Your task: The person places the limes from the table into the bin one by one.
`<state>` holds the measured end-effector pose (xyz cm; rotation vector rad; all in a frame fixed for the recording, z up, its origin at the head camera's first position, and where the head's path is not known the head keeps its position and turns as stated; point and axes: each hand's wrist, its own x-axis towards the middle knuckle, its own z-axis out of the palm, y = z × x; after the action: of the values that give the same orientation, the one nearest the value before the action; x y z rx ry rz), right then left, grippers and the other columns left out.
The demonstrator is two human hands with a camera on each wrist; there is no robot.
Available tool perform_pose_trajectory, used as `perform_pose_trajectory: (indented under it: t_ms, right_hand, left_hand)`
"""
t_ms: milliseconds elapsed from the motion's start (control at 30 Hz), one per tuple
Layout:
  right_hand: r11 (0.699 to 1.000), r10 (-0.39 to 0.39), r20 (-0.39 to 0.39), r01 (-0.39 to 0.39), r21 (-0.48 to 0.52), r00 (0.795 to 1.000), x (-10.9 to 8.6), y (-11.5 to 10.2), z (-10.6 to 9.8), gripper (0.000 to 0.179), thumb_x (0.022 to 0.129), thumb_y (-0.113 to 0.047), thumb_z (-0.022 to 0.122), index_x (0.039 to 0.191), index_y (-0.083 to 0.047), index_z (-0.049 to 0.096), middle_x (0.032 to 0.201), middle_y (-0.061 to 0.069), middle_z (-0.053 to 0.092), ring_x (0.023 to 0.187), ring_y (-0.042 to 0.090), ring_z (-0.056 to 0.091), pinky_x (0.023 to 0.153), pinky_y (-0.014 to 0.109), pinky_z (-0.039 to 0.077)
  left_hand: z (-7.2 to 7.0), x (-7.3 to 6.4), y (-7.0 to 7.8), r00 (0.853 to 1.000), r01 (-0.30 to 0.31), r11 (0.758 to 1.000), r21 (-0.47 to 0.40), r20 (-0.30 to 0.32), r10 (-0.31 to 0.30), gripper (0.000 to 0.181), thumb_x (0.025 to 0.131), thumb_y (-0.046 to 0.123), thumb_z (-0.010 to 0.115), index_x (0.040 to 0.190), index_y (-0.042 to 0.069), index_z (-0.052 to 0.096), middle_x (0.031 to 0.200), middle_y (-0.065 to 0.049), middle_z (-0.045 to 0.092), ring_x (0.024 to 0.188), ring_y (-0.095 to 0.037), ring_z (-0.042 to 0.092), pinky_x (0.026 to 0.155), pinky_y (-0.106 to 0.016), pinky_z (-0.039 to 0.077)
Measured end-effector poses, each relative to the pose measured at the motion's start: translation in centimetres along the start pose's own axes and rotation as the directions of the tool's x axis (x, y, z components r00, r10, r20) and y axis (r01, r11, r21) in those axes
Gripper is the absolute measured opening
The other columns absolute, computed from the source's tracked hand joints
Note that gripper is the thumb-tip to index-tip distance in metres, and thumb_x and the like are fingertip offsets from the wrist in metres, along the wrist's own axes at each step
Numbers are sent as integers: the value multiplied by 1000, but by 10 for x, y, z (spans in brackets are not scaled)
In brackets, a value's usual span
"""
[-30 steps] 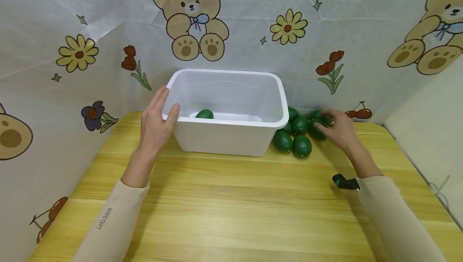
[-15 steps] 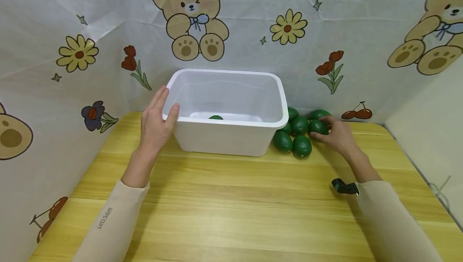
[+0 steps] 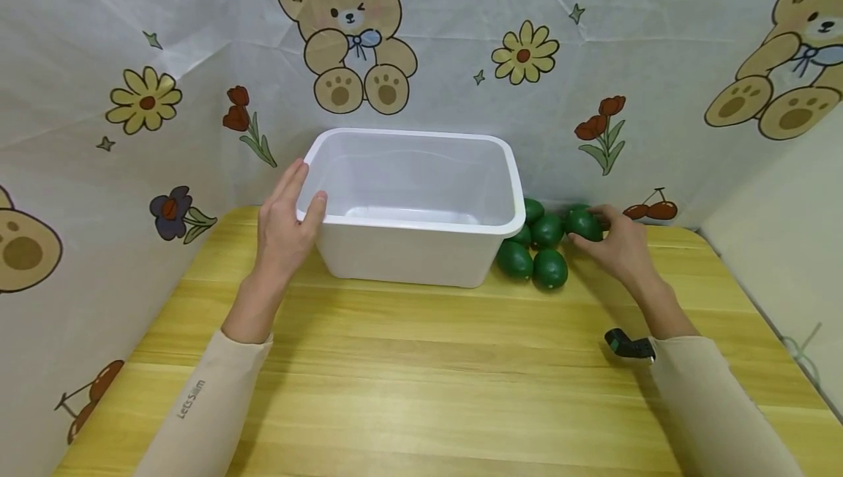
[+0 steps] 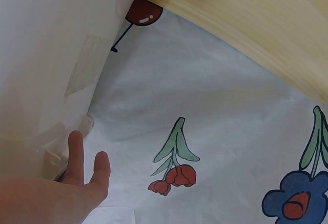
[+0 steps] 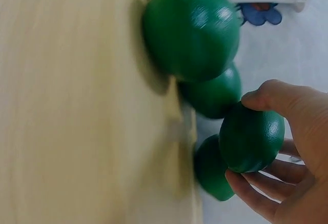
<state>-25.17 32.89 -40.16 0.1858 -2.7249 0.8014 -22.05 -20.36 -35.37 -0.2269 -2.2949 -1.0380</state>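
Observation:
In the head view a white plastic tub (image 3: pixel 402 254) stands against the back cloth. My left hand (image 3: pixel 285 224) rests at its left rim, fingers fairly straight along the side and thumb near the front corner. In the left wrist view two fingers (image 4: pixel 76 155) stretch along the tub's outer wall. My right hand (image 3: pixel 615 246) holds a glossy dark green lime (image 5: pixel 252 137) between thumb and fingertips, raised slightly beside the others. Another lime (image 5: pixel 212 167) lies right behind it. Several more limes (image 3: pixel 549 268) cluster at the tub's right side. The near part of the tub's floor is hidden by its front wall.
The wooden table (image 3: pixel 421 374) stretches in front of the tub. A patterned cloth (image 3: pixel 448 82) with bears and flowers hangs directly behind the tub and limes. A small black device (image 3: pixel 628 345) is worn at my right wrist.
A lime inside the tub rolled right and toward the front wall, out of sight. My right hand took hold of a lime in the pile and lifted it slightly. My left hand stayed put.

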Motion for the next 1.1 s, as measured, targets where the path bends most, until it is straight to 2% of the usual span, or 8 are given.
perform_pose_trajectory:
  t_ms: [100,167,200,267,333,433,733,1100]
  right_hand:
    - [1000,-10,-52,11,14,999,1,-11,-2,66,92,-31,80,140,7,56,123,39,67,111,52,62,99,68,42]
    - [1000,-11,-86,13,20,996,0,-19,-4,66,92,-33,81,140,5,56,123,37,68,109,51,63,94,62,46]
    - [1000,-11,-99,13,23,995,0,-24,-5,66,92,-34,81,139,4,56,124,36,68,108,49,64,91,55,48]
    - [999,-13,-121,18,38,993,0,-35,-7,64,92,-35,81,139,1,57,125,32,69,108,46,66,84,35,53]
    - [997,-26,-141,35,62,990,0,-46,-10,63,92,-35,81,139,0,58,126,29,69,109,43,66,79,14,47]
    - [991,-62,-175,81,105,983,0,-64,-14,60,92,-34,81,138,-3,59,125,24,70,110,38,68,76,-3,37]
    - [971,-136,-272,183,155,953,3,-118,-27,59,92,-33,81,141,-9,58,127,12,72,112,26,68,84,2,44]
    - [941,-213,-319,282,189,924,8,-165,-32,57,90,-30,83,139,-10,62,127,6,73,114,20,69,87,6,49]
  left_hand:
    - [0,0,1,1000,3,1000,-3,-1,-3,65,102,38,57,154,1,51,165,-14,46,152,-36,44,123,-54,36]
    - [0,0,1,1000,3,1000,-4,0,-3,65,102,38,57,154,1,51,165,-14,45,152,-36,44,123,-55,37]
    - [0,0,1,1000,2,1000,-2,0,-2,65,102,38,57,154,1,51,165,-14,45,152,-36,44,123,-55,37]
    - [1,0,1,1000,1,1000,-1,2,-1,65,102,38,57,154,1,51,165,-14,45,151,-36,44,123,-54,37]
    - [1,0,2,1000,0,1000,0,3,0,65,102,38,56,154,1,51,165,-13,45,151,-36,44,122,-54,37]
    - [1,0,2,1000,-1,1000,-2,1,1,64,102,38,56,154,1,51,164,-13,46,151,-36,45,122,-54,38]
    - [0,1,1,1000,-7,1000,-1,-14,7,65,101,38,56,153,0,52,163,-16,47,150,-40,45,124,-64,31]
    - [2,-1,3,999,-12,1000,4,-42,12,64,101,38,56,151,-1,54,161,-16,49,150,-40,46,124,-62,31]
